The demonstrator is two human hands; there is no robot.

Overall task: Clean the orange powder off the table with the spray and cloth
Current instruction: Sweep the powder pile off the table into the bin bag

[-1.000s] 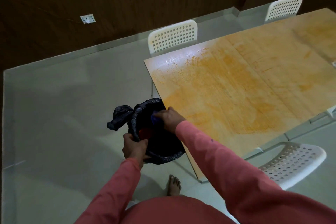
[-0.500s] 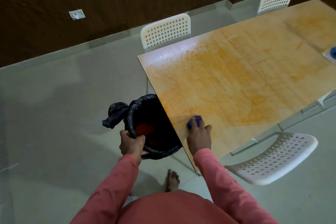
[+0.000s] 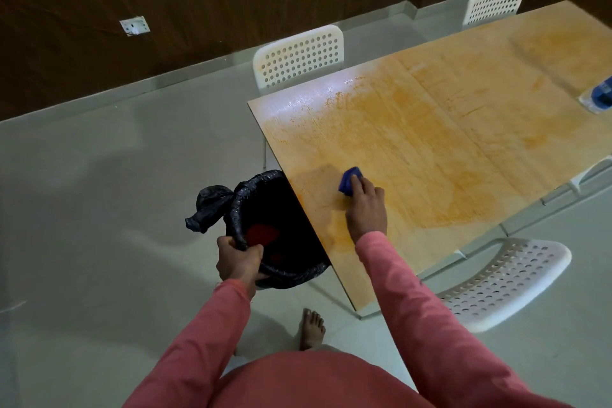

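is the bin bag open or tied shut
Open. The black bin bag gapes beside the table edge, red showing inside; the left hand grips its rim. Only a knotted tail hangs off one side.

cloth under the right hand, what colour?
Blue cloth, pressed on the table by the right hand; head view.

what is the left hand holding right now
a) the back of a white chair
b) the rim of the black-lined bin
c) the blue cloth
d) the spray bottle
b: the left hand grips the rim of the black-lined bin held against the table edge, while the right hand presses the blue cloth on the tabletop.
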